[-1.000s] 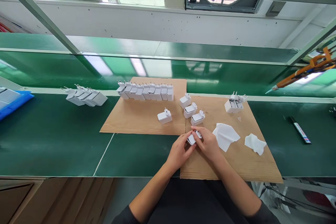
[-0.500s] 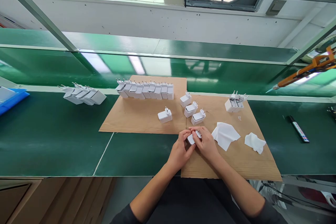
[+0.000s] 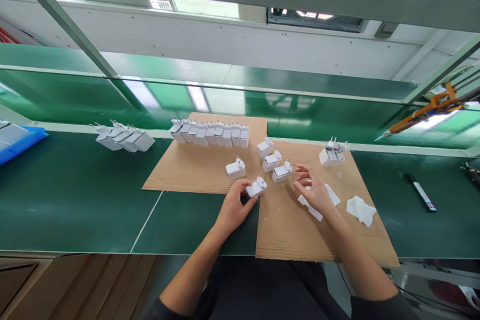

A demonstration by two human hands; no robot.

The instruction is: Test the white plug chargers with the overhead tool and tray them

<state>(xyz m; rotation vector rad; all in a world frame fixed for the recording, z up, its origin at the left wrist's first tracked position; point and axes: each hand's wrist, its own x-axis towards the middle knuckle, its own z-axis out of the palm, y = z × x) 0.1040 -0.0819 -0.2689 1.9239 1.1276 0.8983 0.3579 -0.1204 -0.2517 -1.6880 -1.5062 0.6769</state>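
My left hand (image 3: 235,206) grips a white plug charger (image 3: 256,187) between thumb and fingers, its pins facing up, at the seam of two cardboard sheets. My right hand (image 3: 315,191) is apart from it, fingers spread and nothing in them, above a white cloth (image 3: 331,194) that it partly hides. Just left of the right fingertips stands a charger (image 3: 282,172), with two others behind it in a slanting line. Another single charger (image 3: 235,169) sits beyond my left hand.
A long row of chargers (image 3: 210,133) stands on the left cardboard (image 3: 202,162). More chargers (image 3: 125,137) lean together farther left, by a blue tray (image 3: 26,145). On the right are a charger group (image 3: 332,155), a second cloth (image 3: 360,210), a marker (image 3: 422,193) and an orange-armed tool (image 3: 423,115).
My hands have separated: the left has carried the charger leftward, while the right has let go and moved right over the cloth. The camera view has tilted slightly.
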